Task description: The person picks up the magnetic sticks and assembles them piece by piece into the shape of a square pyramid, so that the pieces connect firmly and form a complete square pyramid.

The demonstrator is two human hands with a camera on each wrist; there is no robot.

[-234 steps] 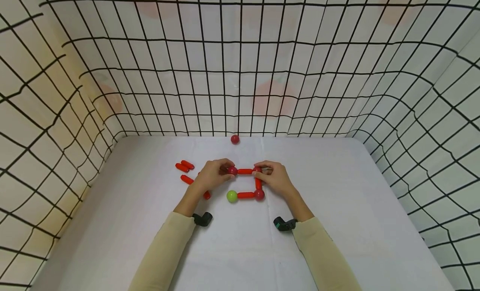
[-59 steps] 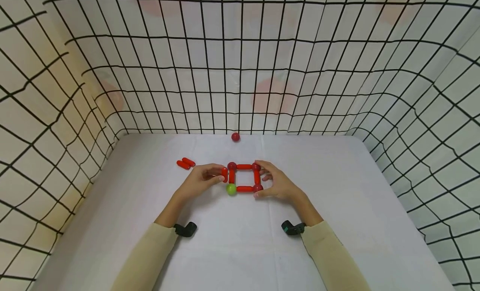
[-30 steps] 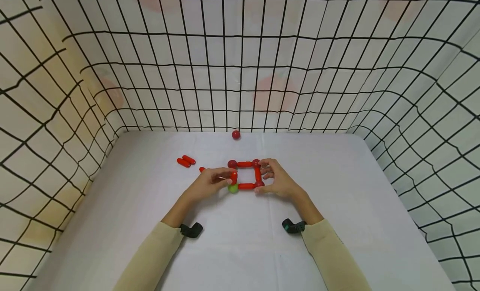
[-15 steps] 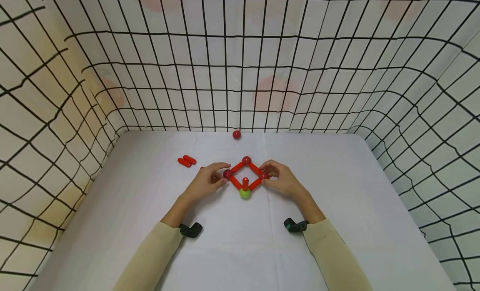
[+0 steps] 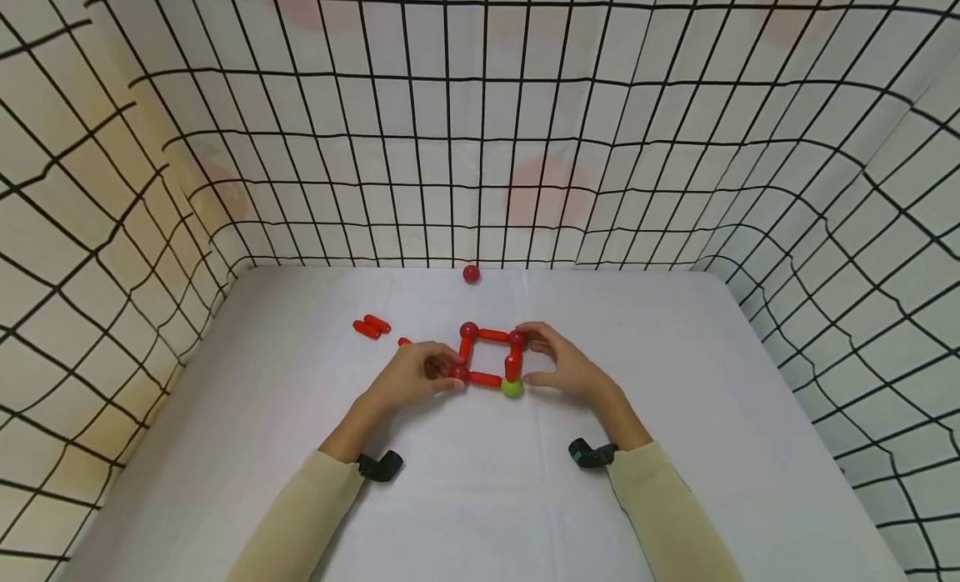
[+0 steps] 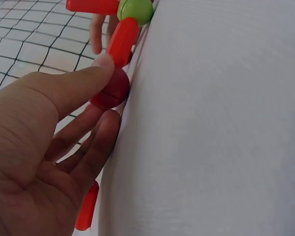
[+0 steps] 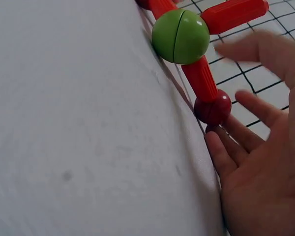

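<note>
Left hand (image 5: pixel 416 373) pinches dark red ball (image 5: pixel 458 371) at the square frame's (image 5: pixel 487 357) near-left corner; right hand (image 5: pixel 562 367), fingers loosely spread, touches its right side beside green ball (image 5: pixel 512 388).

Two forearms are seen in the head view, each covered by a long, close-fitting sleeve of pale beige cloth: the left sleeve (image 5: pixel 300 524) and the right sleeve (image 5: pixel 667 515). The cloth is plain, without pattern or print, and each sleeve ends at a plain cuff at the wrist. A small black device (image 5: pixel 380 465) with a bent, elbow-like shape is worn at the left wrist. A similar black device (image 5: pixel 588 454) is worn at the right wrist, and a small teal-green mark is shown on it. The left hand (image 5: pixel 412 378) and the right hand (image 5: pixel 564 367) are bare; no rings or gloves are seen in the wrist views.
</note>
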